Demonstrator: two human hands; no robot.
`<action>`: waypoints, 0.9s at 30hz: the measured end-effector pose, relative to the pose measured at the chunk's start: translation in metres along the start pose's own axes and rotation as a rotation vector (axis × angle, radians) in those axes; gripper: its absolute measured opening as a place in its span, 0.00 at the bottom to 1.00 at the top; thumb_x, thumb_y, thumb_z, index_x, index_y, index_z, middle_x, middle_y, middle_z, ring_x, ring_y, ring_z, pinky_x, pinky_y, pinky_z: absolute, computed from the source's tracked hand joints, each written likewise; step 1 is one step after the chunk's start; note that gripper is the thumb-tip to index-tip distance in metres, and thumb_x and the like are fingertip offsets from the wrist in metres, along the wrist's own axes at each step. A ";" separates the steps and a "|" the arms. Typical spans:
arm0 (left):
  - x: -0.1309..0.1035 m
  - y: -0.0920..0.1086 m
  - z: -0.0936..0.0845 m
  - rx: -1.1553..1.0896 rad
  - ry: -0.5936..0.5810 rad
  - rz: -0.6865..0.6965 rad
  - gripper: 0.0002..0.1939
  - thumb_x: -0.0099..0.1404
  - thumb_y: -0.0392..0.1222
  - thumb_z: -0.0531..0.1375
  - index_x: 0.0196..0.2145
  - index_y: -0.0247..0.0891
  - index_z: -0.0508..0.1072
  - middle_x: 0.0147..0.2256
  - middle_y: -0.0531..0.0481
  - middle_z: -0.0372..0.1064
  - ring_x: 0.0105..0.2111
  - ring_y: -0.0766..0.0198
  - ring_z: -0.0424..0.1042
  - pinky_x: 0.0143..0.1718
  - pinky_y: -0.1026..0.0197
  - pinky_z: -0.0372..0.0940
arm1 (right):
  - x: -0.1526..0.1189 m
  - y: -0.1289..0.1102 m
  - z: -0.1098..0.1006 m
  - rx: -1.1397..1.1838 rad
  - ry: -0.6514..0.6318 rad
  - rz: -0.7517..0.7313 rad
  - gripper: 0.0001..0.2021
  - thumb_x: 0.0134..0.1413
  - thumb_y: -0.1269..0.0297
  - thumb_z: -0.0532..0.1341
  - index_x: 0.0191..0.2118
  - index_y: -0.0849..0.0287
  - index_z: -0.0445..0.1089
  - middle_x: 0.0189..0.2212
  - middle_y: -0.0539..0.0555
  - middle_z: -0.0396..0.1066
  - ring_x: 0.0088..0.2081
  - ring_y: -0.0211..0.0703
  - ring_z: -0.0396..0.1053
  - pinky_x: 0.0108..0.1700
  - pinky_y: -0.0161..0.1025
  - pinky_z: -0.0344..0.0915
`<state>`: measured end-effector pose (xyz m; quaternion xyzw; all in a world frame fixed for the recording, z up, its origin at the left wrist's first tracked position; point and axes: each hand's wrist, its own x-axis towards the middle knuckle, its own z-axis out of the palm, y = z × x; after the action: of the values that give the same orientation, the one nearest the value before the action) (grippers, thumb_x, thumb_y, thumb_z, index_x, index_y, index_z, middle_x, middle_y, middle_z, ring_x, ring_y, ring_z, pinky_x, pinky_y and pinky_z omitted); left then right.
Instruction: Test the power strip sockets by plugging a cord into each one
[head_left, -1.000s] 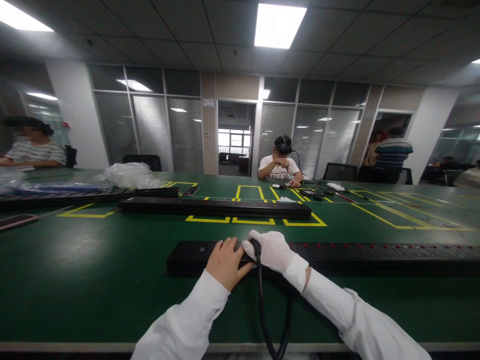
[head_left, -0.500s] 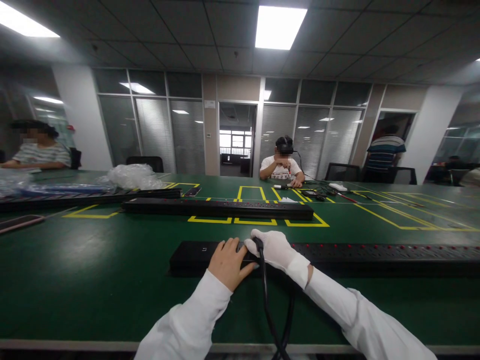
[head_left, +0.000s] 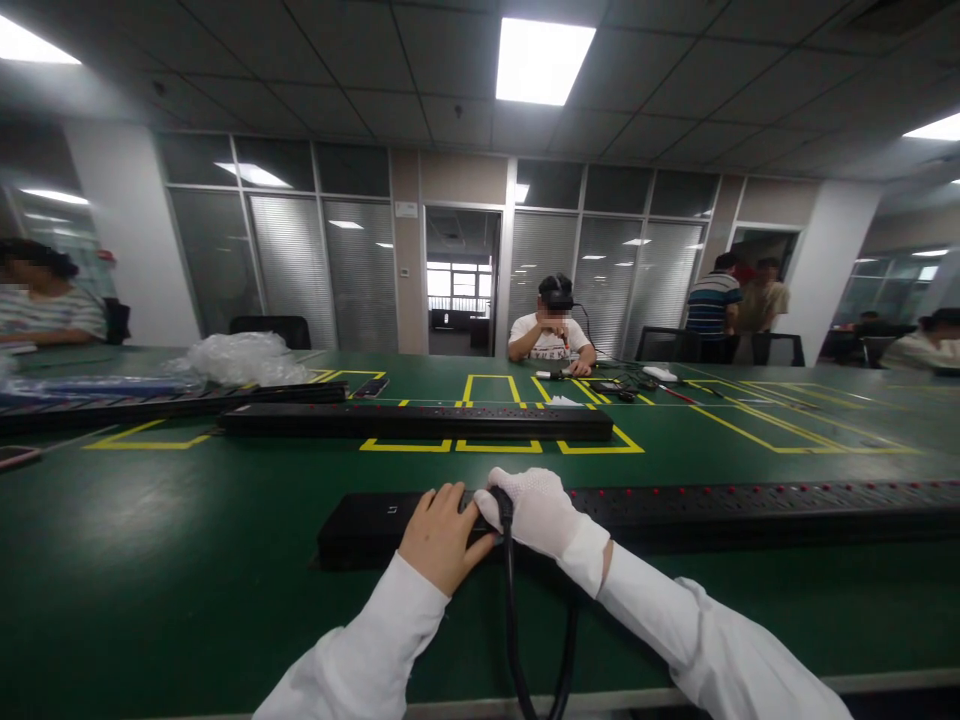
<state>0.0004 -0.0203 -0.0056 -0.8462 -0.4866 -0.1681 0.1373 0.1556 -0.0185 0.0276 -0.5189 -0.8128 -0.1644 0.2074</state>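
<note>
Cable [head_left: 511,610], thick and black, comes out of your white-gloved right hand [head_left: 534,508], whose thumb and fingers pinch it above the near power strip [head_left: 720,512]. It drops toward 6 o'clock, with 2 runs of it showing by your edge of the green table [head_left: 180,570]. Your hand hides whether it meets a socket.

Your bare left hand [head_left: 441,537] lies over the same strip at 9 o'clock of the glove, just beside it; its fingers sit close together with the thumb spread away, and you cannot tell whether they grip. That strip stretches from your hands to 3 o'clock, red dots along its top.

At 11 o'clock, a 2nd power strip [head_left: 420,422] lies across yellow tape [head_left: 409,447]; crumpled clear plastic wrap [head_left: 247,358] sits at 10. At 1 o'clock, 1 co-worker [head_left: 547,340] sits across the table.
</note>
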 end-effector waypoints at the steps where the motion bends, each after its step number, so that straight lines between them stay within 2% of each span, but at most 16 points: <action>1: 0.000 0.000 0.000 0.009 -0.008 0.005 0.22 0.59 0.53 0.48 0.47 0.41 0.64 0.49 0.42 0.60 0.50 0.52 0.57 0.47 0.49 0.54 | 0.001 0.001 0.001 0.006 -0.005 0.005 0.20 0.56 0.48 0.43 0.34 0.55 0.66 0.21 0.50 0.68 0.24 0.35 0.63 0.27 0.32 0.46; 9: 0.001 0.000 0.000 0.008 -0.001 0.002 0.21 0.59 0.55 0.47 0.46 0.43 0.63 0.46 0.43 0.62 0.49 0.53 0.58 0.47 0.50 0.54 | 0.008 0.010 -0.002 0.144 -0.099 0.041 0.20 0.55 0.46 0.44 0.34 0.53 0.66 0.20 0.47 0.66 0.23 0.33 0.60 0.26 0.29 0.47; 19: 0.001 -0.002 0.002 -0.001 -0.005 0.010 0.22 0.59 0.54 0.48 0.46 0.41 0.64 0.48 0.42 0.61 0.50 0.52 0.58 0.47 0.49 0.55 | 0.000 0.002 0.002 0.018 -0.001 0.023 0.19 0.56 0.50 0.44 0.35 0.54 0.66 0.21 0.50 0.68 0.24 0.35 0.64 0.27 0.31 0.47; 27: 0.001 -0.003 0.003 -0.021 0.012 0.021 0.21 0.59 0.54 0.49 0.46 0.41 0.64 0.48 0.42 0.61 0.49 0.52 0.58 0.47 0.49 0.55 | 0.000 0.002 -0.001 0.022 -0.013 0.005 0.19 0.57 0.50 0.44 0.34 0.55 0.66 0.21 0.50 0.69 0.25 0.35 0.65 0.27 0.31 0.47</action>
<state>-0.0015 -0.0169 -0.0080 -0.8516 -0.4751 -0.1771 0.1330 0.1573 -0.0184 0.0288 -0.5196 -0.8147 -0.1516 0.2081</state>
